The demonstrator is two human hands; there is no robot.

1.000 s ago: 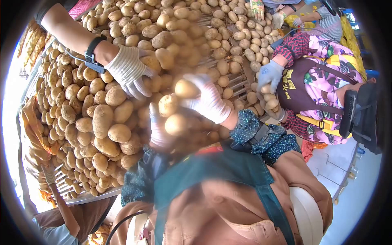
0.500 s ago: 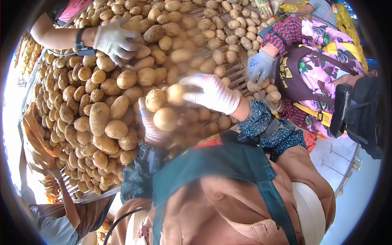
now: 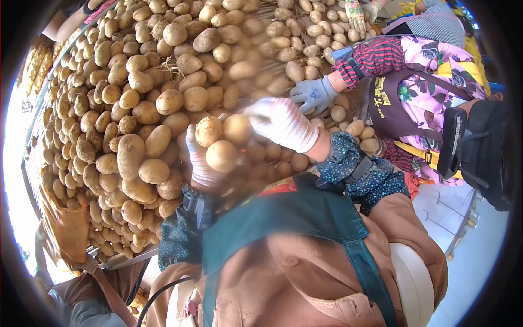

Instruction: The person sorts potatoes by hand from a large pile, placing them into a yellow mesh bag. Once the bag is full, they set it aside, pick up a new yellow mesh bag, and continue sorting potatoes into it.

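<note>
Has most potatoes left loose, heaped on the desk; cups only three in the left hand, with fingers partly curled; bends the right hand beside the rightmost, cannot tell if gripping.

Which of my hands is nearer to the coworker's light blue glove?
Your right hand, in its white striped knit glove, is nearer: it's just beside the light blue glove. Your left hand is farther off, against the round tan potatoes.
</note>
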